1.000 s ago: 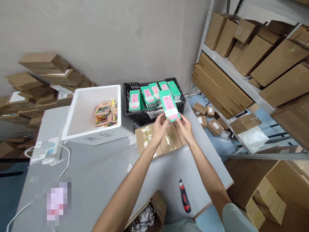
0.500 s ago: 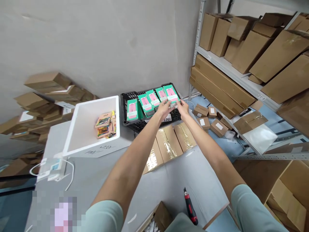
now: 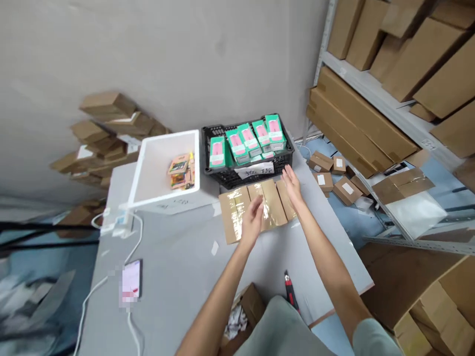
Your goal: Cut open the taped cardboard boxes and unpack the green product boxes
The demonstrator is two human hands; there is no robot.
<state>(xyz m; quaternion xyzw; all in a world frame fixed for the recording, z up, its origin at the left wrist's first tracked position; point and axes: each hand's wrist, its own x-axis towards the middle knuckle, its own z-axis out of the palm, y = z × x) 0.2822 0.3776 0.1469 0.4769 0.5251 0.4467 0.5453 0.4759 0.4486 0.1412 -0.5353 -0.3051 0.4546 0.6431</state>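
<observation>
Head view: L hand [image 3: 254, 218] is empty, fingers loosely bent, over the row of taped brown cartons [image 3: 232, 217]; can't tell if it touches them. R hand [image 3: 292, 185] is also empty, fingers nearly straight, palm turned inward, by the R end of that row, near the R front corner of the black crate [image 3: 228, 180]. Crate sits at the far edge of the tabletop [image 3: 178, 277], toward its far R corner, w/ the taped cartons just in front. Green/pink boxes [image 3: 236, 142] are in the crate: one apart at L, four or so grouped center to R, tops tilted, more partly hidden below; white paper label [image 3: 255, 169] w/ handwriting on crate's front. White foam box [image 3: 168, 201] is just L of the crate, nr the far L corner, small colorful packs [image 3: 180, 170] inside at its R side. Phone [image 3: 135, 278] lies nr the L edge, partly pixelated, white cable by it; white power strip [image 3: 122, 225] is nr the L edge too, farther back. Red/blk cutter [image 3: 291, 292] lies nr the near edge, R of center. Open carton [image 3: 253, 302] w/ crumpled paper is by the near edge, approx. center.
</observation>
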